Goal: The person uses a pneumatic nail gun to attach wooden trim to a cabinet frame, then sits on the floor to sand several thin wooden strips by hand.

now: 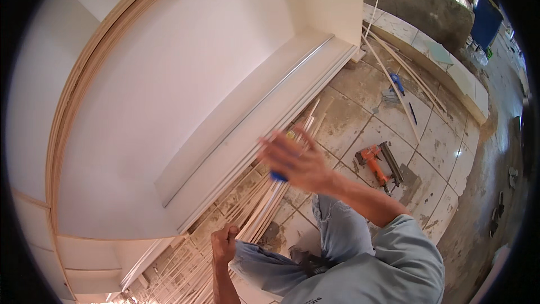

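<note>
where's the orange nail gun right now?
Head view, right of centre: the orange nail gun lies on the tiled floor, just beyond the right forearm.

Cabinet (169, 79) at ten o'clock is showing off-white, its edge (73, 90) tan and brown stripes, its track (284, 77) silver; wood strips (256, 206) and a part-hidden object (278, 176), both at six, are showing pale tan and blue respectively. Nail gun (372, 162) at half past three is showing orange and black, tool (397, 83) at half past two blue. Tiled floor (351, 135) at three is showing stained cream with a dark grid; jeans (344, 228) and shirt (371, 276) at five are showing faded blue and grey-green.
</note>
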The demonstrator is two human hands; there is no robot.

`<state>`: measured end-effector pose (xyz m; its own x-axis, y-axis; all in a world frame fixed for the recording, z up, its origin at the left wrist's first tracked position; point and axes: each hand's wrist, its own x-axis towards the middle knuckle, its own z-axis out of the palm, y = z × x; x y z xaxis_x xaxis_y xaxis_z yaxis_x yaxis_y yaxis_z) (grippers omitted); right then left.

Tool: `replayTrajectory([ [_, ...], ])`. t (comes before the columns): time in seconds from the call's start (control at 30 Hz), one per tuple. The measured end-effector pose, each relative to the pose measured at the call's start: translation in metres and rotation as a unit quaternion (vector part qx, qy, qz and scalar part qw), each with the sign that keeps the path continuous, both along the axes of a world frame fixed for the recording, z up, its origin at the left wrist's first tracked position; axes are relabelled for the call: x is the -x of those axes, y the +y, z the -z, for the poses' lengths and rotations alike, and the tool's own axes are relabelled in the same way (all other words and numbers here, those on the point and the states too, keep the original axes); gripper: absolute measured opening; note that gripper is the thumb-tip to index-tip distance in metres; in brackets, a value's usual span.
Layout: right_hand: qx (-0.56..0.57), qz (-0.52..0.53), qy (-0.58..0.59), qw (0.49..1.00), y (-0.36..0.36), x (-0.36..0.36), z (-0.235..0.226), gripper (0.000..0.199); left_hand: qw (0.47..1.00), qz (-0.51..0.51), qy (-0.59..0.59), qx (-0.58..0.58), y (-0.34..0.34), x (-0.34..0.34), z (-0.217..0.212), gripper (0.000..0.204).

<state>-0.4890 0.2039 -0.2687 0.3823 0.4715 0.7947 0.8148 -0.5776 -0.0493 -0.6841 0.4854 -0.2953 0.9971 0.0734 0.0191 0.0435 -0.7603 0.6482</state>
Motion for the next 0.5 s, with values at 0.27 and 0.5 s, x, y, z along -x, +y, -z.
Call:
replayTrajectory([
  [0.27,0.251,-0.134,0.066,0.956,-0.023,-0.018,0.021,0.049,0.999,0.000,-0.038,-0.029,0.015,0.014,0.010,0.012],
  [0.5,0.230,0.013,0.034,0.973,-0.097,-0.080,0.030,0.045,0.998,0.026,-0.041,-0.029,0.016,0.010,-0.001,0.013],
])
